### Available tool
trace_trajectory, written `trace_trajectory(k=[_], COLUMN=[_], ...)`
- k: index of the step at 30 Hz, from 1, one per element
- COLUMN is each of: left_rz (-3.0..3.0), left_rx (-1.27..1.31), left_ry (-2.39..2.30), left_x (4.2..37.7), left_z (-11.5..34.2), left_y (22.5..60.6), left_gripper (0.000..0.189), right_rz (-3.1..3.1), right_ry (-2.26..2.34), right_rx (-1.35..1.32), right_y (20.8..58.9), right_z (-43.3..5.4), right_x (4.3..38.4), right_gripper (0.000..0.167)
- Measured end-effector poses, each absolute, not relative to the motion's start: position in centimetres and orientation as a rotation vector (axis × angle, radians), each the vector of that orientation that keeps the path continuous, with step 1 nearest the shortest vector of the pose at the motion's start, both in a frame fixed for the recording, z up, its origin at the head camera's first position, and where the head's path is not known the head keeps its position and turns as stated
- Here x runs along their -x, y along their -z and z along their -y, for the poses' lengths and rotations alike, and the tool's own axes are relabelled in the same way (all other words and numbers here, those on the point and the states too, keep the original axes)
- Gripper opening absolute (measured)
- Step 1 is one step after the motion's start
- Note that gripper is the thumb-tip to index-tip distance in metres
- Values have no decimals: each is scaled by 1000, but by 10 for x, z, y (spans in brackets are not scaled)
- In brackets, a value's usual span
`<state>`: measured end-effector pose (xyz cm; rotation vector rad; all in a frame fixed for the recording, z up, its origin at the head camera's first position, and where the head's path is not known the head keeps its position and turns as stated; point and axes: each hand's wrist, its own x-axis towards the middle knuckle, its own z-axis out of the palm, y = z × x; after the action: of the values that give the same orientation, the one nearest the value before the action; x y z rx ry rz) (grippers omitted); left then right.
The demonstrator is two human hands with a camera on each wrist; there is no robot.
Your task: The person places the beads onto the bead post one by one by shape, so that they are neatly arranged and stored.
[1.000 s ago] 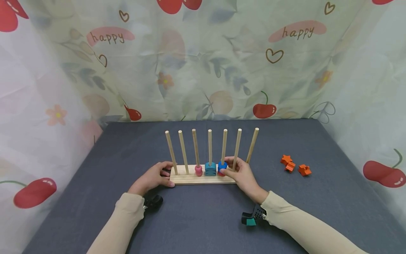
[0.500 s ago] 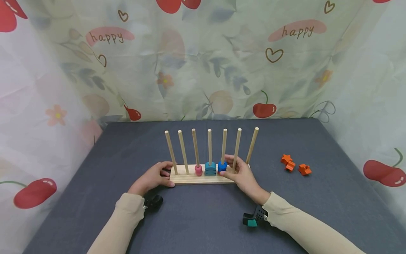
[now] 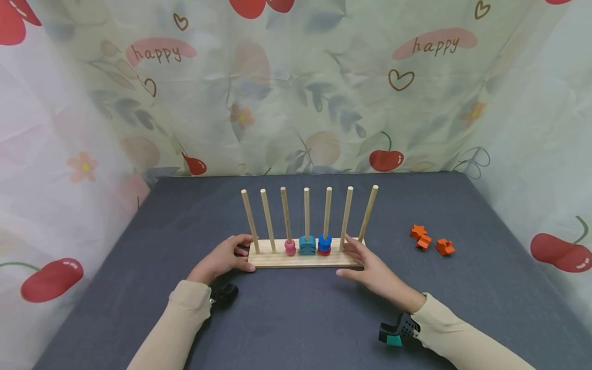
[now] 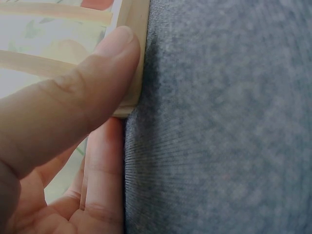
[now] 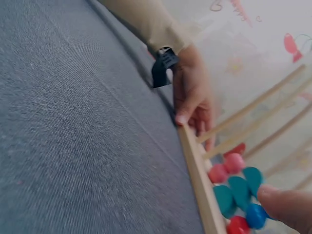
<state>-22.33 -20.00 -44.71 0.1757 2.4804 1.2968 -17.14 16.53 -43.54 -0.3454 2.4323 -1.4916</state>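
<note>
A wooden peg board (image 3: 277,262) with several upright pegs stands mid-table. My left hand (image 3: 226,259) grips its left end, the thumb (image 4: 117,46) laid over the front corner. Pink beads (image 3: 290,247) sit low on one peg. Teal curved blocks (image 3: 307,245) fill the base of the middle peg. One peg to the right carries blue beads (image 3: 325,240) above a red bead (image 3: 325,252). My right hand (image 3: 372,268) is at the board's right end with spread fingers and holds nothing, its thumb in front of the front edge. In the right wrist view that thumb (image 5: 287,204) overlaps the blue bead.
Several orange blocks (image 3: 420,239), one star-shaped, lie on the dark grey tablecloth (image 3: 296,324) right of the board. A printed curtain (image 3: 287,92) hangs behind the table and on both sides. Each wrist wears a black camera mount (image 3: 400,329).
My right hand has let go of the blue beads and moved right and toward me, uncovering the red bead below them. The left hand keeps its grip on the board.
</note>
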Motion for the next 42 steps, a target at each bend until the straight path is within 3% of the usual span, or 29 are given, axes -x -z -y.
trace_trajectory(k=[11,17,25,35,42], left_rz=[-2478,-2474,-2470,-2469,-2474], left_rx=[-164,-170,-184,-159,-162], left_ry=[-1289,-1294,-1300,-1303,-1297], left_x=[224,224,223,224,224], left_z=[200,200,199,199,199], left_y=[448,448,446,448,448], left_gripper=[75,75,75,73,74], right_rz=[-2463,-2693,-2959,-2889,-2918], right_ry=[1442,1389,1277,1058,956], right_rx=[386,319,172,-31,-111], right_y=[410,393,380,409,428], right_z=[-216,-247,-294,-343,-354], right_x=[152,154,172,188,190], right_gripper=[57,50,62,86,79])
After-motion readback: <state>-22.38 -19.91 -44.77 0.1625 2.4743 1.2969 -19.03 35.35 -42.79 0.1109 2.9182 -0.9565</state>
